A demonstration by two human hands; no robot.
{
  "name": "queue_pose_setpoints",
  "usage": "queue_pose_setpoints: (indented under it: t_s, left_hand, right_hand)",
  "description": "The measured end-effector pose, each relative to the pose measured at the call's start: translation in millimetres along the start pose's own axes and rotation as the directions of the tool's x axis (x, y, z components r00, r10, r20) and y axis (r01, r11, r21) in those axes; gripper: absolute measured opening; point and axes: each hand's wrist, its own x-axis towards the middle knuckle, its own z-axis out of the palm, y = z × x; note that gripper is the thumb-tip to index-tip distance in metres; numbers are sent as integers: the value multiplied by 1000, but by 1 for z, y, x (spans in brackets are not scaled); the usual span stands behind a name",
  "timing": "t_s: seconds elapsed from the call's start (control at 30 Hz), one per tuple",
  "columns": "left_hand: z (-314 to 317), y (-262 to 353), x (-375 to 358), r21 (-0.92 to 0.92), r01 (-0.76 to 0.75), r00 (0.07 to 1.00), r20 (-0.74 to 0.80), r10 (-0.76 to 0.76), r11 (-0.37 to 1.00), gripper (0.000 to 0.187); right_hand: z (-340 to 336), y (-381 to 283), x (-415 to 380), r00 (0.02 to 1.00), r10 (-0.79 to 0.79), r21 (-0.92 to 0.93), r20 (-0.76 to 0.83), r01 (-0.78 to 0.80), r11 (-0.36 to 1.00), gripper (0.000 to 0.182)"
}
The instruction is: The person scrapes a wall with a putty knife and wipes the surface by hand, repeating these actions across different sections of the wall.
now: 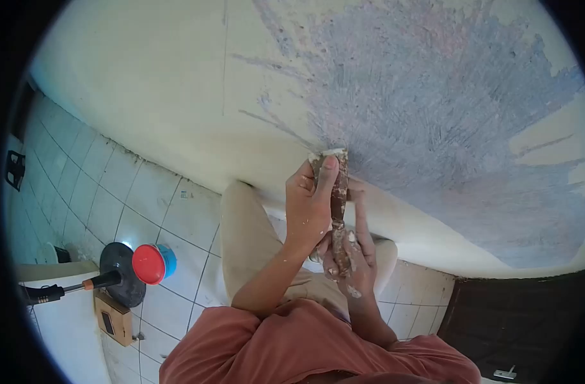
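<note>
A putty knife [338,203], its brown blade and handle crusted with white filler, stands upright in front of me. My left hand [308,205] is closed around the side of the blade, the thumb pressed flat near its whitish top edge. Lower down, my right hand [359,259] grips the handle, with one finger stretched up beside the blade. White smears mark the fingers and wrist of that hand. Beyond the blade's tip rises a cream wall [171,83] with a large rough grey-violet patch [426,115]; the tip overlaps the patch's lower left edge in this view.
On the white tiled floor [164,224] to the left stand a blue tub with a red lid [150,264], a round black base [121,281] with a pole, and a cardboard box [112,320]. A dark brown door [516,326] is at the lower right.
</note>
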Motion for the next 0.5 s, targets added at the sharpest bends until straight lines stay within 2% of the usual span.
queue_pose_setpoints:
  t_s: [0.07,0.1,0.17,0.2,0.3,0.4,0.47,0.5]
  left_hand:
    - [5,4,-3,18,-70,994,-77,72,997,26]
    - [-7,3,0,54,-62,995,-80,66,997,26]
    - [-8,-8,3,-12,-42,996,-82,41,999,26]
    - [-7,-8,3,-12,-38,996,-78,37,999,26]
    - [-4,-5,1,-8,-23,997,-71,22,1000,28]
    - [-1,-1,0,8,2,996,-87,-2,1000,30]
    - [3,-3,-3,-1,23,993,-119,-23,1000,30]
    - [3,-1,0,-1,-20,990,-140,19,1000,31]
  right_hand:
    - [5,-2,-7,996,-43,28,-82,45,999,55]
    - [10,13,-4,998,46,194,-37,-38,980,49]
    - [-3,8,-5,978,196,372,65,-207,905,38]
    - [-2,-3,-4,950,302,372,82,-310,875,23]
    - [-6,-4,6,885,464,441,-17,-410,798,22]
    - [5,-4,6,904,416,476,98,-410,778,18]
    - [9,-12,4,910,411,405,-53,-357,842,17]
    - [11,-15,5,908,400,362,-123,-334,870,16]
